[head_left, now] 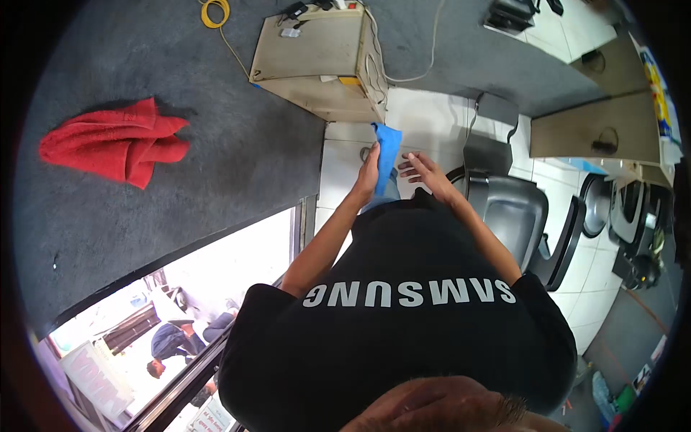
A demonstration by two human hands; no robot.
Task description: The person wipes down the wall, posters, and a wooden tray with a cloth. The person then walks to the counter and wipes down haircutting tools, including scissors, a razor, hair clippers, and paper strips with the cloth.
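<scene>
Pinching the blue cloth [389, 150] past the counter's [237, 165] right edge, the left hand [369, 171] is apparently steadying its length; the right hand [430, 175] is hovering alongside, fingers spread.

matt blue cloth [389, 147] at the left fingers [373, 153], rough, nubbly red cloth [115, 140] well left of them, glossy white tiles [428, 108] beyond, smooth, sheeny black chair [515, 212] to their right

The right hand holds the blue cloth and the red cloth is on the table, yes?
Not quite: in the head view, the left hand holds the blue cloth, not the right hand. The red cloth is on the table.
</scene>
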